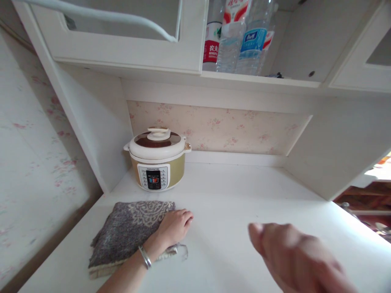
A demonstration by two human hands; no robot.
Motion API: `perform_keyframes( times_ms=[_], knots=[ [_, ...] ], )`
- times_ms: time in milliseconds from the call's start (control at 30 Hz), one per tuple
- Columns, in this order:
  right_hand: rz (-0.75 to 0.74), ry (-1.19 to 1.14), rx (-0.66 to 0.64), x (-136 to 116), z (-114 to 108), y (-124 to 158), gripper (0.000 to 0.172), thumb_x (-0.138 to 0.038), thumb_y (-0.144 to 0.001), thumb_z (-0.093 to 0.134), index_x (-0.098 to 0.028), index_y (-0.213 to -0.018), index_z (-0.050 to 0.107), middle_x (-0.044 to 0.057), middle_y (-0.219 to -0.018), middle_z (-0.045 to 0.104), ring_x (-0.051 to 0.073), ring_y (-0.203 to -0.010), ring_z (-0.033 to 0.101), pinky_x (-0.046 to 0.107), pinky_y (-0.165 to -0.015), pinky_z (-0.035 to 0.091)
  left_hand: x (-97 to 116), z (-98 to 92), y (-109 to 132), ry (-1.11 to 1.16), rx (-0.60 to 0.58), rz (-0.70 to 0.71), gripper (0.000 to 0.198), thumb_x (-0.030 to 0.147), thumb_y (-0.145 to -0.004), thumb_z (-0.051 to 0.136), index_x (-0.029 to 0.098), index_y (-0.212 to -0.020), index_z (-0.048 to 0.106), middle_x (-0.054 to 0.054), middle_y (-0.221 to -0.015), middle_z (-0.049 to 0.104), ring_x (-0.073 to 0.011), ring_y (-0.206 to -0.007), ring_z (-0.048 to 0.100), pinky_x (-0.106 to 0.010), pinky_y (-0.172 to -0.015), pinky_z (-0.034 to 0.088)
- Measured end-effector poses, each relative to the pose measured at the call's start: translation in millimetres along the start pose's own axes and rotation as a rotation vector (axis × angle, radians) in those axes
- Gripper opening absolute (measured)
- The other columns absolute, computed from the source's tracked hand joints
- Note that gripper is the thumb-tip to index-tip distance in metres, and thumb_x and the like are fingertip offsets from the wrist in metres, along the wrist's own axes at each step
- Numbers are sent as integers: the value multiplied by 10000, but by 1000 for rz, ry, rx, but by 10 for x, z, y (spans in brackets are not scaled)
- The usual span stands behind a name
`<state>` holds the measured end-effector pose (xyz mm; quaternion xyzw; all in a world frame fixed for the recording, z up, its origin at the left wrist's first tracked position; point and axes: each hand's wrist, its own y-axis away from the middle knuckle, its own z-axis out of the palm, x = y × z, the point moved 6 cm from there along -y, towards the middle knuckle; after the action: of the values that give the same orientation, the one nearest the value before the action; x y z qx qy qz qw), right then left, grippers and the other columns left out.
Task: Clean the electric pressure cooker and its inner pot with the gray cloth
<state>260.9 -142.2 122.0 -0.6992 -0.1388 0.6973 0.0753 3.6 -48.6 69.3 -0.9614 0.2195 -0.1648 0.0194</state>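
Grey, cream-patterned cloth (126,234), white-and-green cooker (177,171)

Cooker (177,170) behind cloth (128,232) on counter (232,195)

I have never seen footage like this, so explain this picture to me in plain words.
There is no machine here, only someone's two bare hands. The single picture comes from a camera worn on that person's head, looking forward and down. A folded gray cloth lies on a white counter. The left forearm reaches across it, and the left hand is at its right edge; I cannot tell whether it grips anything. The right hand is blurred; nothing shows in it. Behind the cloth stands an electric cooker. Above, plastic bottles stand in an open cabinet.
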Motion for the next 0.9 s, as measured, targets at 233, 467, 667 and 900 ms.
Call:
perform_keyframes(
  times_ms=[233,467,667,900],
  knots=[
    [348,482,-276,700,703,-743,568,-619,-828,469,-196,-462,368,-49,-465,260,90,-467,258,264,-481,208,-14,19,-8,1,24,4,218,264,-922,399,262,-949,616,-1,-946,677,-164,-854,620,-265,-736,405],
    [313,558,-187,1209,602,-633,541,-585,-860,410,-191,-492,376,-45,-490,297,95,-502,295,240,-499,236,-5,17,-16,-21,25,-1,229,252,-920,396,266,-940,624,1,-940,677,-167,-857,620,-271,-734,407],
    [323,562,-186,1126,638,-655,527,-560,-865,419,-191,-492,380,-41,-492,312,97,-501,302,244,-498,240,-4,34,-2,-9,7,-14,252,257,-921,384,263,-964,633,-15,-948,675,-176,-874,617,-278,-757,415],
    [360,466,-208,1221,611,-649,556,-621,-849,418,-186,-501,404,-49,-469,333,86,-473,309,241,-489,240,-111,-215,-3,474,26,-36,250,349,-882,473,216,-906,682,-31,-874,666,-157,-779,601,-267,-746,429]
  ],
)
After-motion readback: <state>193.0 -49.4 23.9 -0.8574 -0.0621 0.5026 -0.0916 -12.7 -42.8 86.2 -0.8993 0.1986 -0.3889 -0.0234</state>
